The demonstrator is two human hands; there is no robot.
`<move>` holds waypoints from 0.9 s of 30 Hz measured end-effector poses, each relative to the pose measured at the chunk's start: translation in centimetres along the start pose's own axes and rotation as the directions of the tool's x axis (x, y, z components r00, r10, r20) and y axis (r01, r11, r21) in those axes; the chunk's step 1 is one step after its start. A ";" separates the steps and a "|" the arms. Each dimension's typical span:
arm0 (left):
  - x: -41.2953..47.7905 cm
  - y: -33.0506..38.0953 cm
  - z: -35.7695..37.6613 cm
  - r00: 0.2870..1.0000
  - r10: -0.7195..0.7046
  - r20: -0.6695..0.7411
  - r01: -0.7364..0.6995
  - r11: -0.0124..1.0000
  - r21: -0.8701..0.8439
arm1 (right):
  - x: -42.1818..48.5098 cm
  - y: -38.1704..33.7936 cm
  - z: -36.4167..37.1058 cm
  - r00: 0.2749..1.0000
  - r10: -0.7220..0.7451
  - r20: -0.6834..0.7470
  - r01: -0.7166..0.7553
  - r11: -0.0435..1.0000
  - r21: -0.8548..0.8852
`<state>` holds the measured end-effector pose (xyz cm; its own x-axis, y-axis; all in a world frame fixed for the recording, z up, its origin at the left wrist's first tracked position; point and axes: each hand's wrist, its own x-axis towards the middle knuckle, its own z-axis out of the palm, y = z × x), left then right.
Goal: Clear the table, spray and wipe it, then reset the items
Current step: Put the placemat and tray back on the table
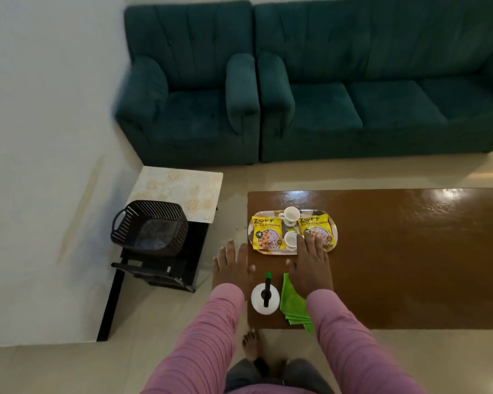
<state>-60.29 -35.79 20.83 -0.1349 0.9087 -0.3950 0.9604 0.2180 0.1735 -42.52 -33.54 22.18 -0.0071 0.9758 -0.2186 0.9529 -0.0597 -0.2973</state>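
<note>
A brown table (404, 251) holds a metal tray (335, 226) near its left end. On the tray lie two yellow snack packets (266, 233) (315, 227) and two white cups (289, 215) (291, 240). A white spray bottle (265, 297) with a black and green nozzle stands at the front left corner, beside a folded green cloth (292, 305). My right hand (310, 265) hovers open over the tray's front edge, fingers on the right packet. My left hand (232, 267) is open and flat, just off the table's left edge.
A black plastic basket (150, 227) sits on a low black stand (160, 275) to the left, next to a patterned white board (180, 191). A teal armchair (188, 92) and teal sofa (382, 81) stand behind. My bare foot (250, 345) is on the tiled floor.
</note>
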 end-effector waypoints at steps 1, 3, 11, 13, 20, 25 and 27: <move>-0.4 -0.3 -0.2 1.000 -0.003 -0.010 0.003 1.000 -0.002 | -0.3 -0.1 -0.1 1.000 -0.007 -0.005 0.007 1.000 0.004; -1.4 -0.8 -0.5 0.999 -0.018 -0.040 0.018 1.000 -0.011 | -1.1 -0.4 -0.4 1.000 -0.015 -0.018 0.015 1.000 0.002; -6.2 -4.5 -1.1 0.995 -0.056 -0.078 0.059 0.997 0.039 | -5.2 -3.6 1.3 0.999 -0.033 -0.025 0.035 0.996 0.081; -7.3 -6.1 -1.0 0.992 -0.085 -0.096 0.087 0.996 0.025 | -6.3 -5.0 2.1 0.997 -0.072 -0.008 0.072 0.995 0.063; -9.1 -12.7 -1.7 0.975 -0.192 -0.114 0.183 0.980 -0.083 | -7.3 -10.6 3.0 0.979 -0.201 -0.027 0.199 0.978 -0.058; -8.0 -17.6 -3.4 0.980 -0.161 -0.115 0.151 0.984 -0.091 | -6.4 -16.1 4.0 0.978 -0.205 -0.045 0.201 0.977 -0.073; -7.2 -20.1 -4.5 0.982 -0.137 -0.132 0.129 0.989 -0.068 | -6.1 -18.9 4.8 0.977 -0.208 -0.046 0.205 0.977 -0.054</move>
<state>-79.67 -45.10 24.24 -0.2960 0.9093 -0.2926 0.9162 0.3569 0.1823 -61.97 -39.40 24.72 -0.1908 0.9756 -0.1088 0.9461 0.1532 -0.2855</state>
